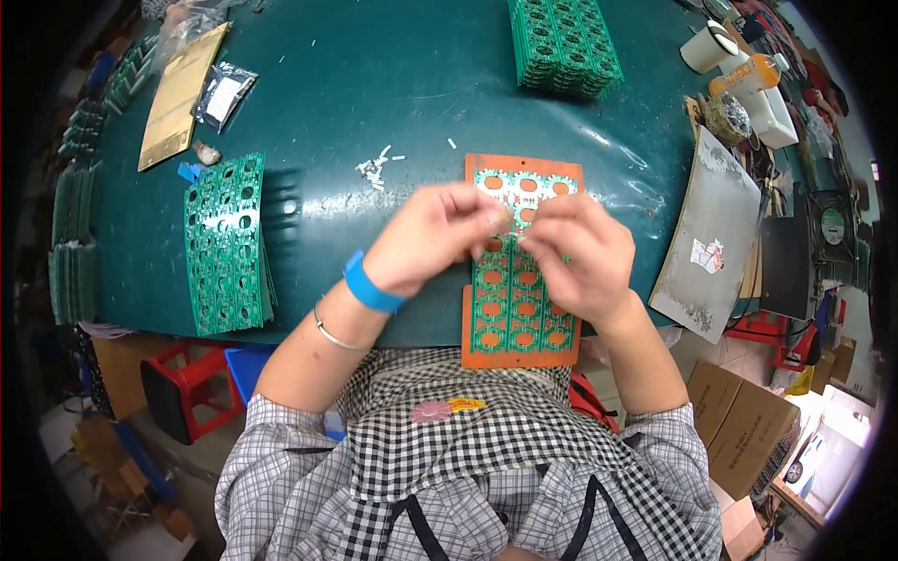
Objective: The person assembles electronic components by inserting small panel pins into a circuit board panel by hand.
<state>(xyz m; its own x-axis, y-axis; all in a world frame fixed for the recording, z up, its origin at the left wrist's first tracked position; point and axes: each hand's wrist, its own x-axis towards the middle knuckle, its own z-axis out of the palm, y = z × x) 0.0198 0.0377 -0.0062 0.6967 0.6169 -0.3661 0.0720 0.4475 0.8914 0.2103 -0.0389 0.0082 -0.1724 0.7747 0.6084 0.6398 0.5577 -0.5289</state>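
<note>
A green circuit board panel (511, 297) with rows of oval holes lies in a flat orange-brown tray (519, 361) at the table's near edge. Over its upper half, my left hand (432, 232) comes in from the left with thumb and forefinger pinched. My right hand (586, 256) faces it from the right, its fingertips also pinched together just above the board. Whatever sits between the fingertips is too small to make out. A blue band (369, 284) circles my left wrist. Small white pieces (372, 172) lie scattered on the table left of the tray.
Green board panels are stacked at the far side (566, 47), and more boards (224, 248) stand at left. A gold-coloured plate (181, 98) and small bag (224, 96) lie beyond. At right are a grey panel (708, 234), an orange bottle (745, 75) and a white cup (703, 50).
</note>
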